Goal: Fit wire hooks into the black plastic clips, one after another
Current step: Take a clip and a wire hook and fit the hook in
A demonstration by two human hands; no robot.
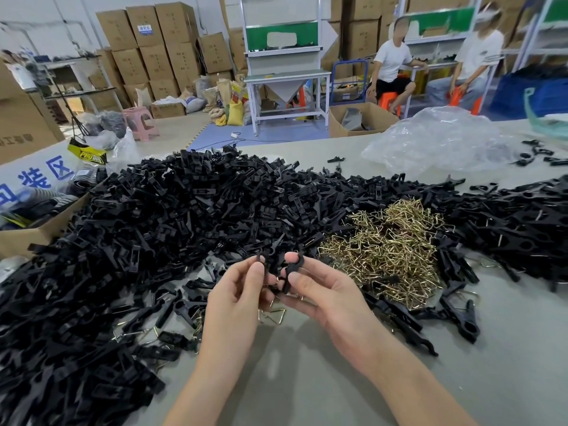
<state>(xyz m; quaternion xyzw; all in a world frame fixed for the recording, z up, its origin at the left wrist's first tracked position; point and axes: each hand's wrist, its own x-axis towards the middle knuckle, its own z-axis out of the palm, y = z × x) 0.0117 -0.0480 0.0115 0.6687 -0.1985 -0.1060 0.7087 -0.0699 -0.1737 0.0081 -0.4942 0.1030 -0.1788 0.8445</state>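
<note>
table (pixel 307 379) grey | black clips (pixel 184 216) heaped left and behind | wire hooks (pixel 384 250) brassy heap, centre-right among clips | left hand (pixel 236 299), right hand (pixel 322 290) close together above table, fingers (pixel 256 272) of each pinching a held clip piece (pixel 290 272)

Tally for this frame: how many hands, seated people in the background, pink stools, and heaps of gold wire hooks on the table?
Hands: 2
Seated people: 2
Pink stools: 1
Hook heaps: 1
Total: 6
</note>
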